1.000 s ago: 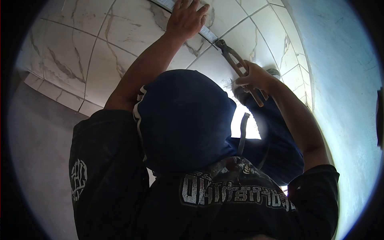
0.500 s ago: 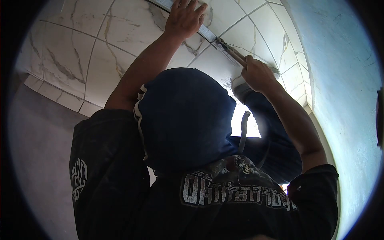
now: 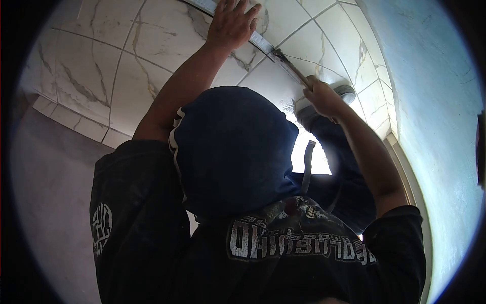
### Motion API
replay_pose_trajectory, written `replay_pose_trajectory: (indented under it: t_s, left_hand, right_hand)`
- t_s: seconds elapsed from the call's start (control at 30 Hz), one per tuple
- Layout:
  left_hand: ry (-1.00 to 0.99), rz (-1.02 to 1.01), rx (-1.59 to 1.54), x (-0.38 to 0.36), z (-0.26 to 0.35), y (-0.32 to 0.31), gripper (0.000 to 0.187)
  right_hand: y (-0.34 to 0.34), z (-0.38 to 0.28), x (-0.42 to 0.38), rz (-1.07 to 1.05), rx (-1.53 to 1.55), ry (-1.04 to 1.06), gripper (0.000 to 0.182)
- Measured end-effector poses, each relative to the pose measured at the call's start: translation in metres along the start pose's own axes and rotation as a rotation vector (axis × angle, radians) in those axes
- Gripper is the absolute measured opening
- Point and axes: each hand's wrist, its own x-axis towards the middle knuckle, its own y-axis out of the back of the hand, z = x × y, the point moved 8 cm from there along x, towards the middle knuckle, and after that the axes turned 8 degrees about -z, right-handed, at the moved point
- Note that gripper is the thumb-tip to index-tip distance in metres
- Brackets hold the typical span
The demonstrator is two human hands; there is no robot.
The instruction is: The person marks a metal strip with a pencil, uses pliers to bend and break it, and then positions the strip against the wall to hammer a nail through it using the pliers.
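Note:
My left hand (image 3: 234, 26) lies with spread fingers across a narrow metal straightedge (image 3: 262, 42) on the marbled tile floor (image 3: 172, 35). My right hand (image 3: 325, 97) is wrapped round a long, thin tool with a wooden handle (image 3: 296, 70). Its dark far end meets the floor by the straightedge's end, near a grout line. A short bit of the handle sticks out behind my fist. The kind of tool cannot be made out.
My bent knee (image 3: 235, 152) in dark blue trousers fills the middle of the view. A grey shoe (image 3: 345, 94) stands beyond my right hand. A pale blue wall (image 3: 435, 101) rises at the right; a tile skirting (image 3: 71, 119) edges the grey wall at the left.
My right hand has shifted slightly, and the tool's handle has turned a little in my grip. My left hand stays on the straightedge.

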Motion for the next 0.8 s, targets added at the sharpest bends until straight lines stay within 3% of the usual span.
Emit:
replay_pose_trajectory:
  t_s: [0.07, 0.1, 0.13, 0.23, 0.3, 0.43, 0.53, 0.6, 0.67, 0.73, 0.8]
  left_hand:
    - [-0.003, 0.011, -0.014, -0.002, 0.003, 0.001, 0.047]
    - [-0.001, 0.023, -0.020, -0.002, 0.001, 0.002, 0.047]
    - [0.004, 0.025, -0.018, -0.002, 0.000, 0.002, 0.047]
    - [0.002, 0.055, -0.012, -0.006, -0.002, -0.001, 0.047]
    - [-0.004, 0.046, 0.001, -0.005, 0.001, 0.000, 0.045]
    - [-0.032, 0.153, -0.002, -0.008, 0.002, 0.000, 0.044]
    - [-0.025, 0.154, -0.004, -0.005, -0.003, 0.003, 0.044]
    - [-0.034, 0.141, 0.025, -0.007, 0.003, 0.008, 0.044]
    - [-0.037, 0.126, 0.001, -0.007, 0.004, 0.004, 0.044]
    - [-0.034, 0.129, -0.007, -0.002, 0.003, 0.004, 0.043]
    - [-0.020, 0.128, 0.012, -0.005, 0.002, 0.004, 0.044]
  right_hand:
    - [-0.032, -0.003, -0.006, -0.692, 1.231, -0.083, 0.036]
    - [-0.030, -0.010, -0.008, -0.829, 1.438, -0.042, 0.037]
    - [-0.029, -0.007, -0.007, -0.832, 1.433, -0.041, 0.037]
    - [-0.019, -0.004, -0.002, -0.771, 1.195, -0.113, 0.041]
    - [-0.010, 0.012, 0.000, -0.571, 0.859, -0.277, 0.044]
    - [-0.018, 0.011, -0.002, -0.695, 1.015, -0.240, 0.042]
    - [-0.019, 0.009, 0.008, -0.754, 0.995, -0.090, 0.042]
    - [0.016, -0.004, 0.003, -0.386, 0.419, -0.063, 0.045]
    - [0.022, -0.012, -0.004, -0.314, 0.297, -0.110, 0.052]
    - [0.035, -0.026, -0.006, 0.046, -0.345, -0.045, 0.050]
    - [0.035, -0.030, -0.006, 0.081, -0.347, -0.087, 0.047]
